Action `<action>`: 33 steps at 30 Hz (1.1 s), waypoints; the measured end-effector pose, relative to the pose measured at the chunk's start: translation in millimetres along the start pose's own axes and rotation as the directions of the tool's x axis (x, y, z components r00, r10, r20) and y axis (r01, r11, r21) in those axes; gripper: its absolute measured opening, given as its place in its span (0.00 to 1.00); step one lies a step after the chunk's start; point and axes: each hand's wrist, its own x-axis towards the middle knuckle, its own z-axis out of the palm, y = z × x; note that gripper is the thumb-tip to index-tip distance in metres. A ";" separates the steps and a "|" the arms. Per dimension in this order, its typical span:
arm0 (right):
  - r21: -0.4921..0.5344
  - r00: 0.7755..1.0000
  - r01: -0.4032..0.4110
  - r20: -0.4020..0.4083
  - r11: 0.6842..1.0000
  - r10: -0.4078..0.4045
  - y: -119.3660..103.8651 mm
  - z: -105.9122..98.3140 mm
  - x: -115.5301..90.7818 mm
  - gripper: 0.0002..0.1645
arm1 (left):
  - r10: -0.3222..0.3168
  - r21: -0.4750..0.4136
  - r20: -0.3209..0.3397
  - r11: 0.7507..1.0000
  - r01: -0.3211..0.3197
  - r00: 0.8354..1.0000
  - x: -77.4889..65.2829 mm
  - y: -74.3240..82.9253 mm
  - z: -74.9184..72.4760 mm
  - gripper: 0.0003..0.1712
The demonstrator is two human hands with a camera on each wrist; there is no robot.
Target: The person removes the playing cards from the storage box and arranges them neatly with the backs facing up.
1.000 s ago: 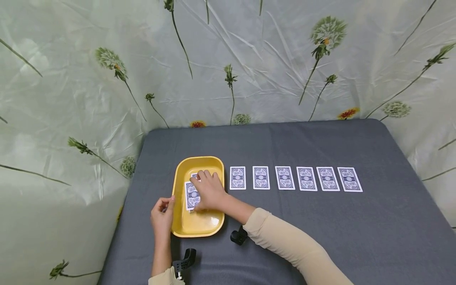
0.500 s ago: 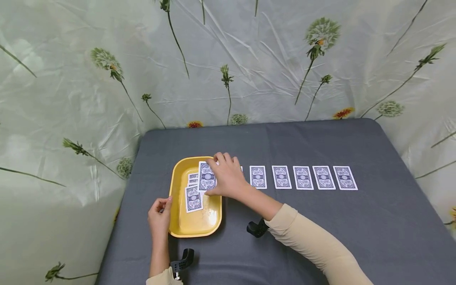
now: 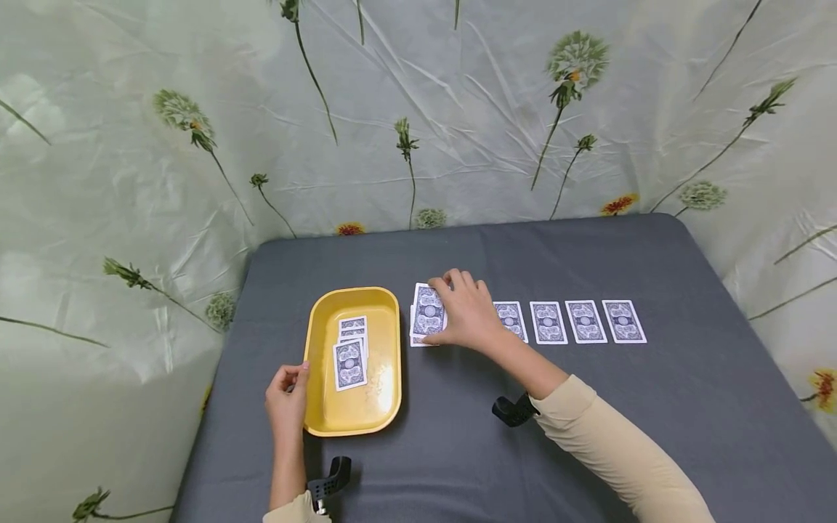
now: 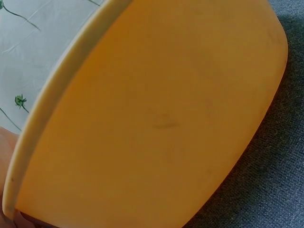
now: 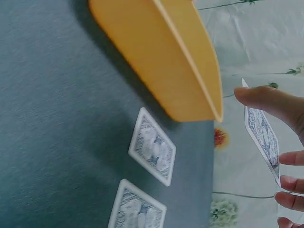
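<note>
My right hand [image 3: 469,314] holds a playing card [image 3: 429,311] by its edges, between thumb and fingertips. Its back has a blue-and-white pattern. In the right wrist view the held card [image 5: 262,135] is raised above the table and tilted. Below it in the head view, a card lying on the table [image 3: 423,343] shows only at its edges. My left hand [image 3: 286,403] pinches the left rim of a yellow tray [image 3: 386,407]. Inside that tray several overlapping cards [image 3: 350,365] lie back up. The tray's outer wall [image 4: 156,118] fills most of the left wrist view.
A row of face-down cards [image 3: 585,322] runs to the right along the grey cloth-covered table [image 3: 458,450]; my right hand partly hides it. Behind the table hangs a pale flowered curtain [image 3: 484,145]. Black wrist mounts [image 3: 515,411] sit on both wrists.
My right hand has lifted a card out of the tray and carried it rightward, over the left end of the row. The left hand has stayed at the tray's rim.
</note>
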 end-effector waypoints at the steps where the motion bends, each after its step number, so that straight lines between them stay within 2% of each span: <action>1: -0.003 1.000 0.002 0.010 1.000 -0.002 1.5 1.1 -1.7 0.58 | 0.001 0.003 -0.001 1.000 -0.001 1.000 0.2 -0.2 -0.3 0.16; 5: -0.001 0.998 0.033 0.052 0.999 -0.033 1.8 10.3 -9.8 0.57 | 0.002 0.017 0.000 1.000 -0.002 1.000 0.6 -1.1 -0.9 0.16; 11: 0.006 0.993 0.088 0.082 0.996 -0.089 -6.7 37.4 -25.9 0.56 | -0.011 0.040 0.007 0.999 0.010 1.000 0.1 -0.1 -0.5 0.16; 18: -0.032 0.984 0.144 0.111 0.989 -0.140 -15.3 60.1 -40.9 0.55 | -0.032 0.035 0.021 0.999 0.031 0.999 -1.6 3.2 -0.3 0.17; 26: -0.080 0.973 0.177 0.163 0.981 -0.162 -17.9 78.6 -55.0 0.54 | -0.010 0.041 0.010 0.999 0.010 1.000 -0.3 2.4 -0.3 0.17; 33: -0.063 0.975 0.181 0.144 0.981 -0.170 -17.1 91.5 -61.1 0.53 | -0.024 0.023 -0.002 0.999 0.024 1.000 0.0 2.7 0.6 0.17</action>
